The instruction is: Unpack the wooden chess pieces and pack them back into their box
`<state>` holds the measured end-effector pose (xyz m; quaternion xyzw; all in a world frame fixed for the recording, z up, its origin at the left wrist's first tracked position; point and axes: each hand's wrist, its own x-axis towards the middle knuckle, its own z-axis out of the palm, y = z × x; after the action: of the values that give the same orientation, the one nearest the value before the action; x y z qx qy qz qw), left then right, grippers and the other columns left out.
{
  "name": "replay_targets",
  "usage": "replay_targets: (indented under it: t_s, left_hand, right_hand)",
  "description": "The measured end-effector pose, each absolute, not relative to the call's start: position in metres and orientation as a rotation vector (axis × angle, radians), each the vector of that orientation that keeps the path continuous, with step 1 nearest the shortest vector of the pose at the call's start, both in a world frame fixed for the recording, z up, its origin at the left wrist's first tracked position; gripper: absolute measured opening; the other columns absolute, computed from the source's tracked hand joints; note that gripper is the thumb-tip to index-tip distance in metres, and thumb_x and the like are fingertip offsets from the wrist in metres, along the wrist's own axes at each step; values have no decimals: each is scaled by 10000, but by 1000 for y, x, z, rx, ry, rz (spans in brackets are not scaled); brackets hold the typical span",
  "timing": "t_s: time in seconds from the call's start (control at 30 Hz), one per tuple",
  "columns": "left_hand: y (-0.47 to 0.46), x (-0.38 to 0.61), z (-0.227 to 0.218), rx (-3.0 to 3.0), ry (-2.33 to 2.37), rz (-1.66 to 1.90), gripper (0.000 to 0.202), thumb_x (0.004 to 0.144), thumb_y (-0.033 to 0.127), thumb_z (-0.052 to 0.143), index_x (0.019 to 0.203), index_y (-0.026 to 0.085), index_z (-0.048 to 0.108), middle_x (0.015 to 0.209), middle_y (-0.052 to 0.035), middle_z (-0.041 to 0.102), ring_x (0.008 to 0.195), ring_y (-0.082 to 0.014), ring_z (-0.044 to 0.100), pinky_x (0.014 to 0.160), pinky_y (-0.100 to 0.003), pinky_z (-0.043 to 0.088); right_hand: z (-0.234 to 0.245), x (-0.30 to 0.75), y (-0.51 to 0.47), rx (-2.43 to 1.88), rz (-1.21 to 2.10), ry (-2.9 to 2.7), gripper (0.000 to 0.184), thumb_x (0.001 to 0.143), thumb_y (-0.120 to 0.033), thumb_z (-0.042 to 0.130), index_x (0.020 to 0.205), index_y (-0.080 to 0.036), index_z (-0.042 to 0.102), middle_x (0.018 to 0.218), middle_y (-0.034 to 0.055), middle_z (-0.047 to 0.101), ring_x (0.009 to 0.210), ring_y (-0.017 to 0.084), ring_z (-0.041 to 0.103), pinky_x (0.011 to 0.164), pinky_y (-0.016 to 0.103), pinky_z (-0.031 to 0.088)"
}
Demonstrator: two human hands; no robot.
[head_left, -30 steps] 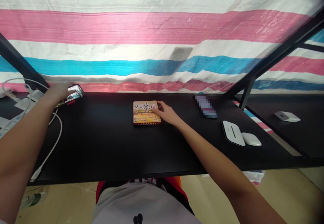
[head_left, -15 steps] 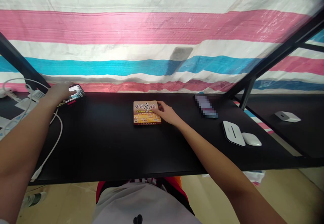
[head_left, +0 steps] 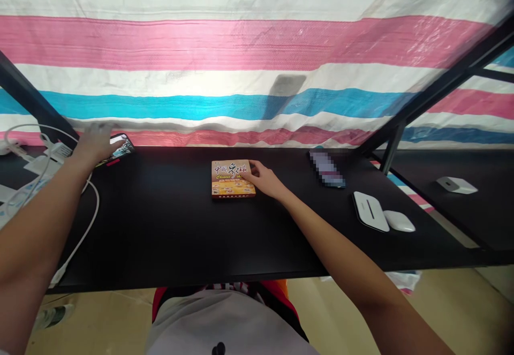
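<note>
A Chinese chess box (head_left: 231, 186), brown and yellow with printed lettering, lies flat on the black table (head_left: 172, 237). My right hand (head_left: 265, 178) grips its right edge, thumb on top and fingers around the far side. At the far left, my left hand (head_left: 94, 142) hovers at a phone (head_left: 122, 149) with a lit screen. Its thumb reaches over the screen, apart from the other fingers, which are stretched forward and blurred by motion. Whether the thumb touches the screen I cannot tell.
White cables (head_left: 97, 205) and chargers (head_left: 42, 165) crowd the left end. To the right lie a second phone (head_left: 327, 168), blurred out, a white flat device (head_left: 370, 210) and a white mouse (head_left: 399, 221). A striped tarp (head_left: 201, 44) hangs behind; black frame bars (head_left: 433, 98) slant at both sides.
My left hand's fingers have lifted and spread slightly away from the phone, showing more of its screen. My right hand and the chess box have stayed put.
</note>
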<state>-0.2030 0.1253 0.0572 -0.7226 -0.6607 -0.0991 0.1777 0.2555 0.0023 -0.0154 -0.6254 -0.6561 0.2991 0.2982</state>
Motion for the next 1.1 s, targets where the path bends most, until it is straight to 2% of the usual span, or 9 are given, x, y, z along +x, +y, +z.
replay_targets:
  t_s: [0.1, 0.23, 0.3, 0.43, 0.6, 0.8, 0.9, 1.03, 1.1]
  left_hand:
    - [87, -149, 58, -2059, -1859, -585, 714, 928, 568, 131, 1236, 31, 485, 1168, -106, 566, 1103, -221, 466, 940, -326, 324]
    - [32, -58, 39, -2697, -1755, -430, 437, 881, 509, 372, 998, 196, 653, 1004, -53, 668, 888, -193, 591, 782, -257, 413]
    - [14, -20, 28, -2877, -1695, -270, 434, 861, 535, 406, 921, 206, 683, 935, -63, 686, 858, -220, 609, 737, -273, 420]
    - [1, 17, 14, -2842, -1888, -192, 574, 892, 573, 292, 823, 166, 690, 872, -108, 668, 808, -254, 621, 687, -307, 425]
    - [-6, 16, 3, -2818, -1942, -382, 510, 894, 546, 324, 907, 159, 656, 944, -108, 628, 862, -253, 608, 702, -322, 443]
    - [-5, 10, -8, -2926, -2130, -835, 378, 840, 474, 492, 1035, 173, 611, 1017, -79, 658, 863, -208, 617, 770, -314, 470]
    - [2, 8, -13, -2959, -2235, -1143, 417, 792, 448, 578, 1094, 160, 581, 1056, -85, 667, 866, -194, 635, 781, -303, 494]
    - [9, 7, -16, -2858, -2522, -1479, 587, 717, 346, 677, 1219, 91, 512, 1047, -123, 670, 897, -223, 651, 825, -351, 514]
    - [9, 7, -13, -2934, -2598, -1659, 518, 717, 313, 678, 1166, 87, 554, 1048, -120, 675, 941, -232, 649, 870, -366, 510]
  right_hand:
    - [-15, 255, 2, -1667, 786, -1738, 563, 802, -458, 616, 1278, -185, 490, 989, 84, 673, 838, 195, 630, 780, 341, 484]
    - [-14, 255, 2, -1668, 791, -1744, 555, 806, -456, 610, 1275, -182, 491, 988, 81, 672, 832, 192, 628, 781, 341, 483]
    - [-14, 255, 2, -1670, 795, -1748, 557, 809, -453, 606, 1278, -179, 484, 992, 80, 670, 822, 187, 631, 776, 336, 485]
    - [-14, 254, 1, -1680, 807, -1752, 566, 811, -449, 603, 1288, -177, 467, 984, 76, 668, 804, 182, 635, 769, 336, 492]
    - [-14, 253, 0, -1678, 812, -1751, 566, 804, -447, 613, 1281, -178, 469, 985, 81, 667, 824, 192, 635, 784, 350, 491]
    - [-17, 254, 2, -1639, 869, -1692, 580, 784, -460, 634, 1273, -197, 464, 992, 77, 663, 846, 197, 635, 773, 357, 505]
    - [-20, 253, 5, -1611, 913, -1670, 589, 780, -471, 634, 1273, -201, 458, 975, 71, 656, 856, 196, 636, 758, 352, 518]
    - [-20, 248, 4, -1577, 984, -1589, 643, 760, -418, 672, 1301, -188, 412, 1006, 82, 649, 835, 186, 639, 736, 349, 538]
    - [-19, 245, 3, -1524, 1059, -1501, 659, 755, -385, 686, 1309, -180, 394, 1022, 91, 650, 848, 189, 641, 727, 349, 550]
